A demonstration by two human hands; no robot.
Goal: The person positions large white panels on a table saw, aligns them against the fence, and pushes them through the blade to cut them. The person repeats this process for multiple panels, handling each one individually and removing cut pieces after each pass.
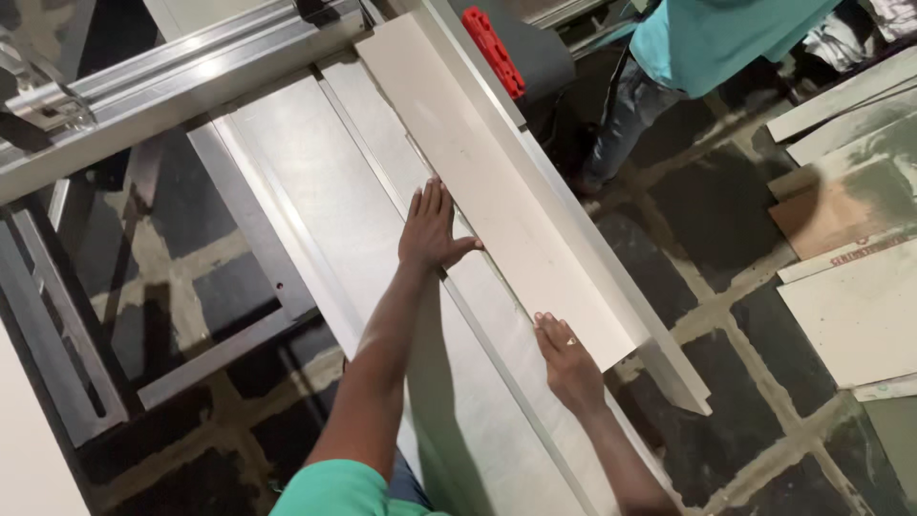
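Left hand [432,229] lying flat, fingers spread wide, pressing on long pale board strip [497,191] along its left edge. Right hand [565,361] open, fingers touching strip's near end, gripping nothing. Strip lying lengthwise on sliding saw table [315,182], running beside pale fence [611,268]. Red guard [495,53] sitting past far end. Another person in teal shirt [716,33] standing beyond table. Offcut panels [850,239] lying on dark floor at right.
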